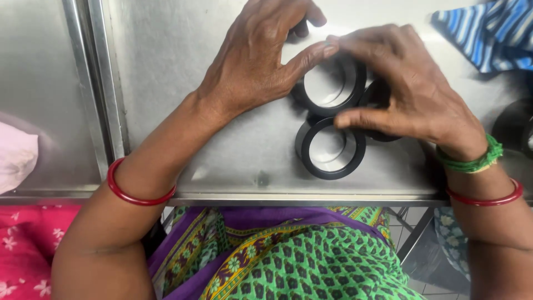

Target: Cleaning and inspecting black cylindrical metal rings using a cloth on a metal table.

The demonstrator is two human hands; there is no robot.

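Upper centre: my left hand (252, 61) and right hand (408, 91) pinch the upper ring (333, 83) together; I should grip evenly, clear of the lower ring (329, 147).

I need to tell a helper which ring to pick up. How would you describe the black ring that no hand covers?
On the steel table, near its front edge, black rings cluster under both hands. Take the nearest ring, just below the right hand: it lies flat and fully in view, while the upper ring sits between the fingers of both hands.
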